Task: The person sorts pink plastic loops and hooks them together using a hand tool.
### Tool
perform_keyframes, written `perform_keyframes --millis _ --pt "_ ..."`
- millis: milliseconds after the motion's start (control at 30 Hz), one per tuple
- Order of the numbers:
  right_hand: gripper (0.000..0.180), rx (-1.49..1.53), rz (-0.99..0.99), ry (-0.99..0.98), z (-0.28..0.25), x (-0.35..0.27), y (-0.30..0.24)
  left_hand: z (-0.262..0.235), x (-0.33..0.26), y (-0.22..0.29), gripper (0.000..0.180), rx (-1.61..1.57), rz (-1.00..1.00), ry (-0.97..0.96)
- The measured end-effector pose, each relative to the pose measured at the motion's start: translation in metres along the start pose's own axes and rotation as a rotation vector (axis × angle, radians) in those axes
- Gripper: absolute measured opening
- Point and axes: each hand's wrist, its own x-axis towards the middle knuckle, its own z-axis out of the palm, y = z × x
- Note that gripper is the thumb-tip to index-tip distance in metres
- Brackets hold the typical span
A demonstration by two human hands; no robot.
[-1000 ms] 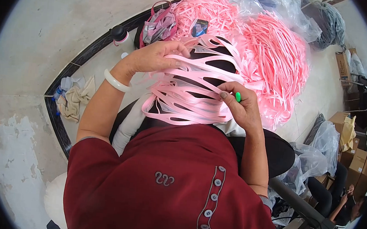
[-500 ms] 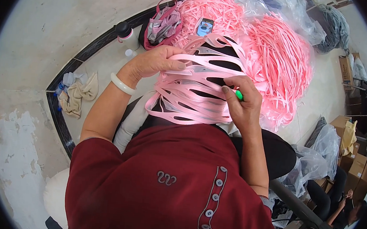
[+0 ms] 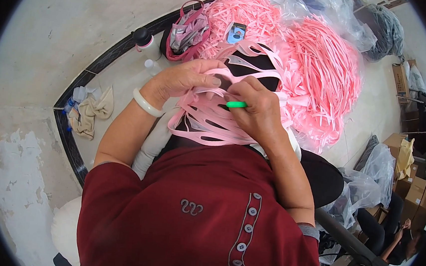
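Pink looped fabric straps point(image 3: 207, 140) lie in a layered row across my lap, with dark gaps inside the loops. My left hand point(image 3: 189, 78) pinches one pink strap between thumb and fingers at the row's left side. Close beside it, my right hand point(image 3: 255, 104) is closed around a small tool with a bright green handle point(image 3: 236, 104). The tool's working end is hidden, so its kind does not show. Both hands meet over the upper middle of the row. The right fingertips are at the same strap, partly hidden behind the knuckles.
Beyond the straps sit a loose pink strip pile point(image 3: 247, 10) with a phone point(image 3: 236, 33) on it, and a pink strand bundle point(image 3: 323, 66). A pink-grey bag point(image 3: 185, 36) and a black-capped bottle point(image 3: 144, 38) stand left. Cardboard boxes point(image 3: 416, 191) and another person point(image 3: 395, 242) are far right.
My right hand has moved left and slightly up, coming close to my left hand with the green-handled tool. The left hand still pinches a strap, which is now drawn together between both hands.
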Motion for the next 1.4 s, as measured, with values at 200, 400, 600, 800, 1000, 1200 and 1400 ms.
perform_keyframes --millis 200,400,600,800,1000,1200,1400 --pt "0.007 0.133 0.123 0.016 -0.002 0.002 0.007 -0.016 -0.002 -0.005 0.042 0.409 0.253 0.378" --pt "0.009 0.292 0.328 0.007 -0.004 0.007 0.007 0.038 -0.007 -0.006 0.016 0.988 0.711 0.731" --pt "0.012 0.345 0.348 0.003 -0.003 0.006 0.008 0.051 -0.009 -0.014 0.016 1.343 0.853 0.899" --pt "0.010 0.336 0.283 -0.020 -0.002 0.002 0.012 0.052 -0.004 -0.027 0.014 1.144 0.650 0.648" --pt "0.009 0.283 0.217 -0.027 -0.001 0.002 0.014 0.055 0.004 -0.028 0.021 1.131 0.589 0.636" --pt "0.011 0.314 0.262 -0.066 -0.002 0.002 0.015 0.053 0.009 -0.031 0.016 1.207 0.644 0.669" --pt "0.013 0.256 0.213 -0.018 -0.001 0.002 0.013 0.044 -0.001 -0.028 0.015 1.234 0.703 0.553"
